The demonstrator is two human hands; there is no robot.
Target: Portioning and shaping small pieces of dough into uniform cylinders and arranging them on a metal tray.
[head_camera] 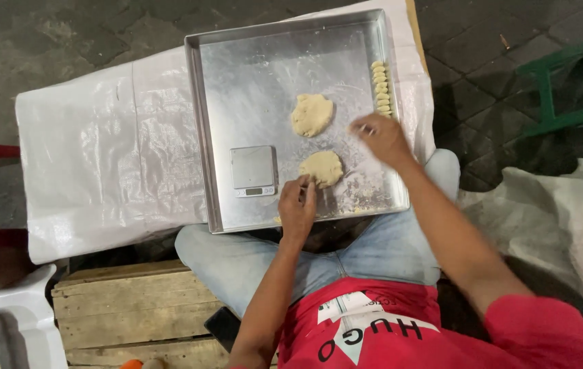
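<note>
A: Left hand (297, 203) down at the near edge of the metal tray (199, 123), wrist bent, fingertips pinching at the rim of the nearer dough lump (321, 168). Grip closed lightly on that lump's edge, as far as can be told.

B: And the right hand (382, 139)?

A: Stretched out further, forearm slanting up from the lower right, palm down, fingers blurred. Hovering over the tray's right side, just below the row of small dough pieces (380, 88). Grip there impossible to judge through the blur.

B: Shapes and surfaces?

A: Square tray, shiny dull-grey metal, shallow upright walls, dusted with flour and crumbs near the front. Two pale, flattened, rough-edged lumps: the nearer one beside the left fingertips, the farther dough lump (312, 114) near the tray's middle, well apart from both hands. Small pieces ridged, lined up in a column along the right wall.

B: Anything else on the tray?

A: Small flat kitchen scale (253, 170), square steel top, just left of the nearer lump.

B: Under the tray?

A: Crinkled white plastic sheet (100, 150) over the counter. Wooden crate (134, 307) lower left, blue jeans and red shirt below.
</note>
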